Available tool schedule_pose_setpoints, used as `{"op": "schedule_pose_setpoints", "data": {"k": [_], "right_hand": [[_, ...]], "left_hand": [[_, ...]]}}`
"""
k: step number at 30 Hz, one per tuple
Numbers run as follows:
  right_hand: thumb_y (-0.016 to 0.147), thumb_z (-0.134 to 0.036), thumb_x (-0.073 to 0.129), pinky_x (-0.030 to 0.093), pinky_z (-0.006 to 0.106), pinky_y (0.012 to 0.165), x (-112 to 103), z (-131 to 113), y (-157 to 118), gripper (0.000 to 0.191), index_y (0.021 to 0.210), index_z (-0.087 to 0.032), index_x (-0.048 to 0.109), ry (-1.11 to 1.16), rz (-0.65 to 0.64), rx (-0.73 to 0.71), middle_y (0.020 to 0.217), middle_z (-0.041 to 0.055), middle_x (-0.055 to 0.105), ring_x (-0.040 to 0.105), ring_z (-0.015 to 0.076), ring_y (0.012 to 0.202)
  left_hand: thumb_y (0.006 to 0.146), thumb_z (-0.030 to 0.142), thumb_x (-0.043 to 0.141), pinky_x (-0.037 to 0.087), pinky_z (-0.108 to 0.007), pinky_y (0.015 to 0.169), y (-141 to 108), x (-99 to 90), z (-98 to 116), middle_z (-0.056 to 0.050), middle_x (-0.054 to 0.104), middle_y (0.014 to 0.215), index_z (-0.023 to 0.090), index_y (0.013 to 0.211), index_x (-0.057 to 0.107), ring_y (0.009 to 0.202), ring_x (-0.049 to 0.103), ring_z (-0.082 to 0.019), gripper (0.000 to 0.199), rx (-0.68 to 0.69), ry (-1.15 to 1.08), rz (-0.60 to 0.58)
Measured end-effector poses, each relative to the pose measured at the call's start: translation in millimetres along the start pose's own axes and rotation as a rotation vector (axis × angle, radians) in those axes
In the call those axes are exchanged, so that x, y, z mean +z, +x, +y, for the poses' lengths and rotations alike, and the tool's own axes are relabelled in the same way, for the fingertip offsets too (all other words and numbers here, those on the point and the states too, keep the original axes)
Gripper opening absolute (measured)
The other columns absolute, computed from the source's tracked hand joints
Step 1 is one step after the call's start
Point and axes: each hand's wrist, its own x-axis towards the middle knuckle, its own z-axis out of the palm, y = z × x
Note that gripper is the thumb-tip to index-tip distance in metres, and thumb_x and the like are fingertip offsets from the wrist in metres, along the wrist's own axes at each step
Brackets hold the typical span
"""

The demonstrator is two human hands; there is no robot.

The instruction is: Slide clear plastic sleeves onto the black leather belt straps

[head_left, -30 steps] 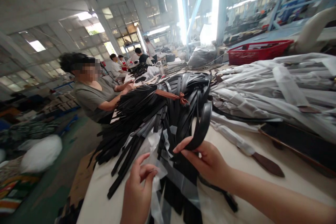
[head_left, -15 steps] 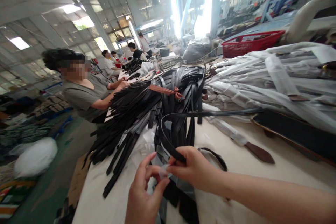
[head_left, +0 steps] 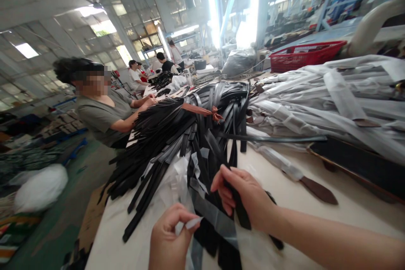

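While the left fingers (head_left: pixel 176 216) pinch a whitish scrap (head_left: pixel 193 222), the right fingers (head_left: pixel 224 195) grasp a flat black strap (head_left: pixel 242 213).

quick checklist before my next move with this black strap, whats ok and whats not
1. Right hand gripping the black strap: ok, its fingers are around it.
2. Left hand holding the pale strip: ok, pinched at thumb and finger.
3. Co-worker's hands away from yours: ok, beyond the black bundle.
4. Brown tie knotted on that bundle: ok.
5. Work spot free of loose plastic: not ok, it lies near both hands.
6. Pale strip undamaged: cannot tell, too small.
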Motion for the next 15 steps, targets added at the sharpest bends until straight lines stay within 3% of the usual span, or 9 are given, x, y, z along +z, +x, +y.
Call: {"op": "schedule_pose_setpoints", "data": {"k": [2, 4, 7, 12, 15], "right_hand": [[0.085, -0.065, 0.046, 0.040, 0.022, 0.051, -5, -9, 1, 0.058, 0.072, -0.014, 0.071, -0.069, 0.063, -0.140, 0.055, -0.0010, 0.046, 0.047, 0.0103, 0.051], [0.088, -0.065, 0.040, 0.036, 0.023, 0.051, -10, -16, 0, 0.063, 0.078, -0.014, 0.075, -0.256, 0.081, -0.249, 0.055, 0.0004, 0.048, 0.046, 0.0108, 0.053], [0.088, -0.069, 0.034, 0.030, 0.024, 0.045, -14, -20, 0, 0.069, 0.084, -0.015, 0.076, -0.466, 0.048, -0.309, 0.048, -0.0012, 0.045, 0.039, 0.0101, 0.044], [0.083, -0.069, 0.045, 0.035, 0.023, 0.047, -16, -20, 5, 0.062, 0.084, -0.015, 0.074, -0.459, 0.038, -0.340, 0.051, -0.0004, 0.052, 0.045, 0.0110, 0.046], [0.090, -0.061, 0.040, 0.037, 0.024, 0.052, -16, -23, 2, 0.057, 0.078, -0.018, 0.076, -0.638, 0.054, -0.495, 0.058, 0.0025, 0.055, 0.050, 0.0128, 0.053]], "left_hand": [[0.070, 0.029, 0.067, 0.037, -0.024, 0.060, -1, 1.0, -1, 0.003, 0.049, 0.058, 0.019, 0.050, 0.058, 0.057, 0.049, -0.014, 0.024, 0.003, 0.032, 0.003], [0.068, 0.029, 0.066, 0.036, -0.023, 0.059, -1, 1.7, -4, 0.004, 0.046, 0.057, 0.019, 0.050, 0.050, 0.057, 0.047, -0.013, 0.026, 0.007, 0.056, 0.013], [0.067, 0.030, 0.064, 0.036, -0.024, 0.057, 0, 1.7, -10, 0.005, 0.041, 0.058, 0.021, 0.052, 0.040, 0.057, 0.044, -0.013, 0.030, -0.003, 0.085, 0.036], [0.067, 0.037, 0.065, 0.037, -0.025, 0.058, 1, 1.6, -13, 0.004, 0.041, 0.057, 0.022, 0.052, 0.038, 0.057, 0.045, -0.015, 0.035, -0.009, 0.141, 0.029], [0.064, 0.034, 0.069, 0.037, -0.024, 0.060, 1, 2.2, -8, 0.004, 0.043, 0.057, 0.021, 0.052, 0.039, 0.058, 0.047, -0.015, 0.034, -0.008, 0.187, 0.022]]}}
